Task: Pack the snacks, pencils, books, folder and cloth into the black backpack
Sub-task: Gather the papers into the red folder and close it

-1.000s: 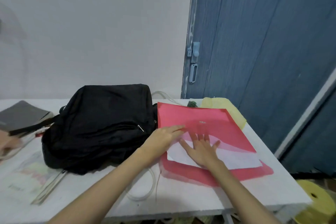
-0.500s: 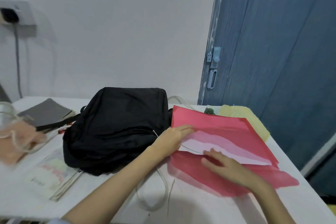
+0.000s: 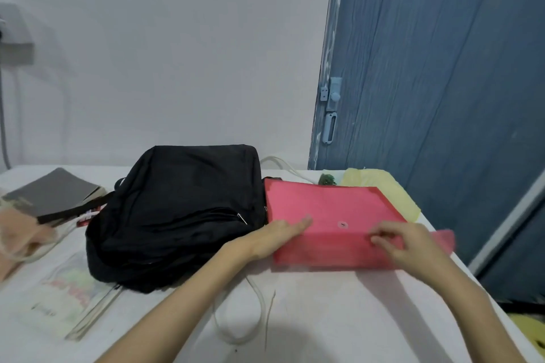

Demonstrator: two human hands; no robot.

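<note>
Nothing visibly packed yet. Left hand point(image 3: 275, 234) flat, fingers straight, right hand point(image 3: 402, 240) curled (blurred), pressing translucent red plastic folder point(image 3: 327, 206) on table beside zipped soft black backpack point(image 3: 182, 209).

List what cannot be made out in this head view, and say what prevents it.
- Black backpack: contents hidden by its own fabric.
- Red folder: contents hidden by the closed flap.
- Right hand: motion blur hides its grip.
- Peach cloth: blurred, cut off by the left edge.
</note>
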